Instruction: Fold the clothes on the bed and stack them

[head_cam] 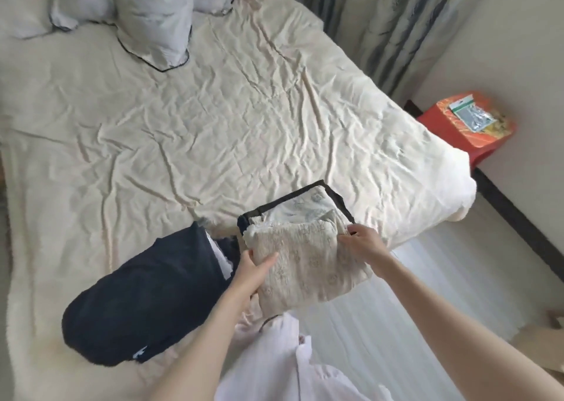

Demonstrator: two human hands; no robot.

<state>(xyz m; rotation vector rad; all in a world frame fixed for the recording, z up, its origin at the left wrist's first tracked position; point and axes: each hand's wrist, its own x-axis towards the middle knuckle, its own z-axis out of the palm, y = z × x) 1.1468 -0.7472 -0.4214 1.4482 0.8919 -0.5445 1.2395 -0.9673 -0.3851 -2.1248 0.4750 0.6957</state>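
Observation:
A folded cream patterned garment lies on top of a folded pale piece with dark trim, near the bed's front right corner. My left hand grips the cream garment's left edge, thumb on top. My right hand pinches its right edge. A dark navy garment lies loosely bunched on the bed just left of the stack, with a bit of white fabric showing at its right edge.
The bed has a wrinkled cream sheet, with pillows at the far end. A red box stands beside the bed at the right, curtains behind it. White clothing hangs in the foreground.

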